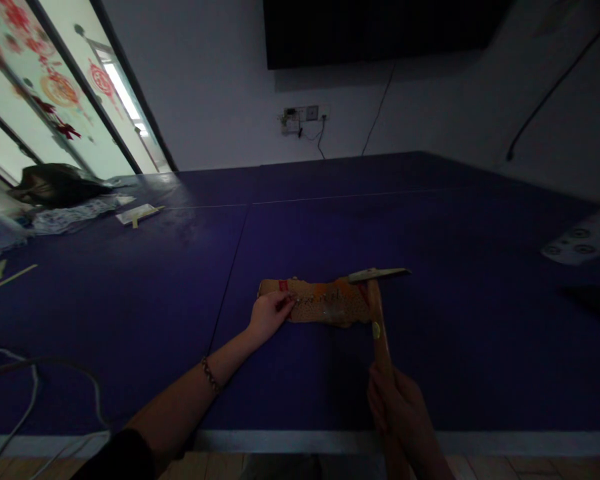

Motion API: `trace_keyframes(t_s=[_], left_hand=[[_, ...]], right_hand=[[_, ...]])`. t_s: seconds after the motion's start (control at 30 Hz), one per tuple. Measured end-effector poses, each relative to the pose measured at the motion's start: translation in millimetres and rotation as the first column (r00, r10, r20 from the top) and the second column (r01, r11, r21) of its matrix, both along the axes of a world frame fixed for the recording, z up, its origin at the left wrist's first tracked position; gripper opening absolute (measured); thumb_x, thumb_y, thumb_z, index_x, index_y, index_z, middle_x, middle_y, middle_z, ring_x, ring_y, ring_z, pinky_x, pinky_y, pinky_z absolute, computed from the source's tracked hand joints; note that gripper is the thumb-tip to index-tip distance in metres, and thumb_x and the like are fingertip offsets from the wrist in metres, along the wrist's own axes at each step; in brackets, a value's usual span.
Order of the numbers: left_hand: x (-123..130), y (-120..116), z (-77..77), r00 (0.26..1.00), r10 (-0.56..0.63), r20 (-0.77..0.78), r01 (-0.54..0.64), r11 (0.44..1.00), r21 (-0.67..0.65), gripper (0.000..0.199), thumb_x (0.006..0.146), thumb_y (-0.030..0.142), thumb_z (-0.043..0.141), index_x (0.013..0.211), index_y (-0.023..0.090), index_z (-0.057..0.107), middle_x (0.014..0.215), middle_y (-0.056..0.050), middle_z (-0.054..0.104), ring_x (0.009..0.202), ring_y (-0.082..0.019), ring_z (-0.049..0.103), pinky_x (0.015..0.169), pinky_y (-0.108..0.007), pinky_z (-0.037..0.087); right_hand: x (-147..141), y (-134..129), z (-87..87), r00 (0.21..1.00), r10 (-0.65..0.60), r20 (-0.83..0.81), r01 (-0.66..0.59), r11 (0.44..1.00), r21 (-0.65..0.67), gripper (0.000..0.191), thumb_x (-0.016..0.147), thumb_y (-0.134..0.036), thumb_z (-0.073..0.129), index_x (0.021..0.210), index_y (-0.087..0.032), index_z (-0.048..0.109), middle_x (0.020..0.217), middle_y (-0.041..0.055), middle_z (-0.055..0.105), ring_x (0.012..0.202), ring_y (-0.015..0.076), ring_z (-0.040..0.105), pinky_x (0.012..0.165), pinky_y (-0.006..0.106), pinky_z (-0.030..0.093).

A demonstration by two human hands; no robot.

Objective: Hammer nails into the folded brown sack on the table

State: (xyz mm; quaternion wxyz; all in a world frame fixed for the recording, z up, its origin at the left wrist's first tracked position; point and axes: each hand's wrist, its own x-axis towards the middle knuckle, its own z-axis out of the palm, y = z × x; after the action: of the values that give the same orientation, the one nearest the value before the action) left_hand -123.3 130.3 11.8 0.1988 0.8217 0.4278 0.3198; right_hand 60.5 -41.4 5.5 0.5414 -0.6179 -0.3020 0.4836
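Observation:
A tattered brown cardboard piece (307, 311) lies on the purple table (290, 240), with a row of small metallic bits along its middle. My left hand (271, 315) rests at the cardboard's left end, its thumb and fingertips pinched together near the first bits; what they hold is too small to make out. My right hand (397, 400) is wrapped round the wooden handle of a hammer (379, 320). The hammer's narrow metal head is above the cardboard's right end, its thin end pointing right.
White cables (34, 380) loop over the table's front left edge. A dark bag (60, 185) and a small white box (137, 214) are at the back left. At the right are a patterned white object (583, 240) and a dark flat item (595, 301).

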Motion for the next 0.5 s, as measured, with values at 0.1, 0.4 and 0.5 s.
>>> trace_keyframes(t_s=[0.1, 0.4, 0.5], left_hand=[[0.2, 0.8, -0.1, 1.000, -0.007, 0.001, 0.007, 1.000, 0.007, 0.014, 0.079, 0.022, 0.051, 0.080, 0.016, 0.064, 0.074, -0.002, 0.064, 0.066, -0.013, 0.058, 0.061, -0.021, 0.043], [0.4, 0.1, 4.2, 0.995, -0.018, -0.097, 0.017, 1.000, -0.011, 0.020, 0.081, 0.024, 0.049, 0.066, 0.016, 0.057, 0.068, -0.001, 0.059, 0.063, -0.012, 0.055, 0.056, -0.021, 0.039], [-0.4, 0.4, 3.3, 0.995, -0.027, -0.094, 0.025, 0.999, -0.032, 0.015, 0.080, 0.024, 0.051, 0.070, 0.016, 0.059, 0.069, 0.000, 0.060, 0.063, -0.012, 0.055, 0.056, -0.020, 0.039]], right_hand=[[-0.1, 0.0, -0.1, 1.000, 0.008, -0.005, -0.008, 1.000, -0.007, 0.047, 0.064, -0.061, 0.055, 0.049, -0.020, 0.040, 0.030, -0.0093, 0.036, 0.020, 0.0043, 0.032, 0.023, 0.016, 0.027], [0.1, 0.3, -0.6, 1.000, 0.010, -0.027, -0.010, 1.000, -0.008, 0.045, 0.066, -0.058, 0.057, 0.050, -0.020, 0.040, 0.031, -0.0097, 0.036, 0.021, 0.0043, 0.033, 0.024, 0.016, 0.027], [0.3, 0.1, -0.7, 0.999, 0.011, -0.030, -0.012, 1.000, -0.012, 0.044, 0.066, -0.058, 0.056, 0.050, -0.020, 0.040, 0.031, -0.0097, 0.036, 0.021, 0.0044, 0.033, 0.024, 0.016, 0.027]])
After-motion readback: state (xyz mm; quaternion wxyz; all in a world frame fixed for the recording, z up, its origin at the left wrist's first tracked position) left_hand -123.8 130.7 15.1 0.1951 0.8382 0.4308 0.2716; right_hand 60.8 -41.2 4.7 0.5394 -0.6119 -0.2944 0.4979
